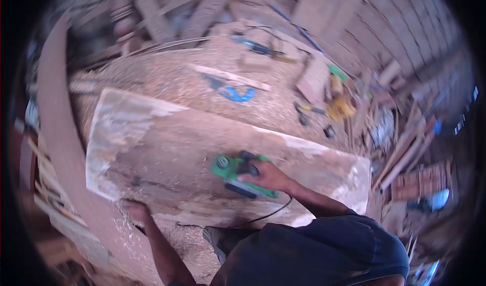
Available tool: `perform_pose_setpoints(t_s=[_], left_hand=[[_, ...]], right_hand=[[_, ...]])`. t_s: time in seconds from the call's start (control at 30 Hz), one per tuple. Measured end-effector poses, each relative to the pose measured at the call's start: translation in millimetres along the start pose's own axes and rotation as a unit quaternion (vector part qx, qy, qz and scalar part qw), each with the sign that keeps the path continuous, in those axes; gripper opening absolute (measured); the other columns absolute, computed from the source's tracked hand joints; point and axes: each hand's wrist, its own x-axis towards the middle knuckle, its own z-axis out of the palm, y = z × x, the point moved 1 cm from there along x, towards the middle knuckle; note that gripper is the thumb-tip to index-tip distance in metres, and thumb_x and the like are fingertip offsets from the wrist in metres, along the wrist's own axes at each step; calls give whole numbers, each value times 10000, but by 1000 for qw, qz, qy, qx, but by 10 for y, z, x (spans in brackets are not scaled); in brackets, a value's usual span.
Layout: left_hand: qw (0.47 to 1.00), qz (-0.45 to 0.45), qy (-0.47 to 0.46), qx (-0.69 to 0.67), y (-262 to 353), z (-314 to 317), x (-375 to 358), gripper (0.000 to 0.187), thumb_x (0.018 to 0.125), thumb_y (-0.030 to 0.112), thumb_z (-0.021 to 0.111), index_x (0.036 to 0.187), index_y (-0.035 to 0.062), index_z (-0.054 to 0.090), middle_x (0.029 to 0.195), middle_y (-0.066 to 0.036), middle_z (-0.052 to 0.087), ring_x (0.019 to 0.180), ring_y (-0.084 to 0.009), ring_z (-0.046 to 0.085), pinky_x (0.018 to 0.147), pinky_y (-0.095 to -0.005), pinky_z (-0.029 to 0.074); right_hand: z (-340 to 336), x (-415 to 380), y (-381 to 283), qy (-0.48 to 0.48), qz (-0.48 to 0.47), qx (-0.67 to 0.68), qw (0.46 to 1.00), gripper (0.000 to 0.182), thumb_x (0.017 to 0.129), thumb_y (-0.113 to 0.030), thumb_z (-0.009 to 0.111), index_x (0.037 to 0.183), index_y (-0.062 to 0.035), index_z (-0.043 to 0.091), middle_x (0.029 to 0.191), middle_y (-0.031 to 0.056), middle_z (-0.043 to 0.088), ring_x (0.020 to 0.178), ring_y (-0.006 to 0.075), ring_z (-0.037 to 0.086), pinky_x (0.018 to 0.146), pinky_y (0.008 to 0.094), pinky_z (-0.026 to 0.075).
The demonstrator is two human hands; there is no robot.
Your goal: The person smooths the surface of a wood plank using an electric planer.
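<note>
Green power planer (226, 171) sits on the big wooden slab (162, 151), near its middle, and the right hand (269, 176) has its fingers clamped round the dark handle! Black cable (268, 216) curves off to the near side. Over at the slab's near left edge, there's the left hand (135, 211), fingers too blurred to tell whether apart or together. Past the far edge, a blue-handled saw (243, 97) lies among wood shavings (167, 73); yellow tool (340, 108) to its right, curved plank (55, 98) down the left!
</note>
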Motion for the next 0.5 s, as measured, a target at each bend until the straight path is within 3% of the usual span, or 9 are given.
perform_pose_setpoints(t_s=[0.07, 0.13, 0.17, 0.23, 0.27, 0.33, 0.43, 0.5], left_hand=[[995, -54, -66, -58, -173, 67, 88, 829, 1118, 619, 362, 1469, -119, 502, 1206, -411, 666, 1064, -539, 668, 860, -609, 539], [961, -92, -121, -232, 33, -222, -191, 899, 1085, 696, 388, 1431, -112, 574, 1219, -394, 675, 1071, -530, 669, 901, -617, 531], [977, -55, -108, -173, 131, -279, -398, 944, 1062, 736, 392, 1398, -121, 600, 1234, -393, 675, 1091, -531, 665, 926, -611, 526], [984, -35, -123, -120, -19, -128, -693, 748, 1074, 651, 442, 1514, 50, 513, 1348, -357, 637, 1188, -502, 647, 994, -567, 536], [979, -53, -156, -122, -113, 72, -768, 633, 1109, 525, 486, 1663, 231, 399, 1445, -322, 598, 1264, -471, 633, 1038, -530, 551], [974, -87, -126, -165, 491, -343, -1712, 1054, 1003, 802, 459, 1447, -150, 545, 1373, -378, 633, 1196, -523, 643, 1043, -555, 520], [915, -112, -184, -341, 622, -111, -2454, 991, 1004, 730, 573, 1516, -114, 485, 1456, -330, 592, 1246, -456, 642, 1049, -520, 538], [886, -82, -227, -396, 758, -57, -3041, 985, 1006, 694, 614, 1553, -104, 435, 1532, -311, 533, 1302, -421, 616, 1063, -498, 534]], right_hand=[[-135, -886, 573, 20, 77, -12, 997, 708, 911, -615, 775, 1254, 2, 721, 1035, 235, 762, 980, 375, 751, 900, 459, 575], [-189, -1725, 1053, 55, 121, -3, 991, 726, 907, -624, 774, 1251, 13, 719, 1050, 241, 760, 1001, 385, 747, 912, 462, 569], [-180, -2125, 1278, 71, 142, 5, 987, 735, 905, -629, 773, 1250, 18, 717, 1057, 244, 758, 1011, 390, 746, 918, 464, 567], [-127, -2876, 1727, 119, 213, 36, 969, 743, 904, -633, 771, 1249, 22, 715, 1076, 252, 755, 1033, 393, 742, 923, 467, 562], [-89, -3242, 1897, 141, 249, 54, 957, 747, 904, -635, 770, 1249, 25, 714, 1086, 256, 753, 1044, 395, 740, 925, 469, 560], [6, -3933, 2157, 212, 293, 104, 926, 697, 915, -591, 779, 1235, 26, 726, 1010, 230, 763, 945, 341, 750, 855, 439, 574], [178, -4850, 2398, 301, 347, 214, 862, 606, 937, -503, 797, 1223, 29, 737, 911, 138, 768, 793, 205, 729, 762, 378, 582], [298, -5399, 2476, 338, 394, 237, 821, 607, 933, -511, 787, 1231, 16, 740, 983, 200, 781, 876, 286, 765, 816, 417, 587]])
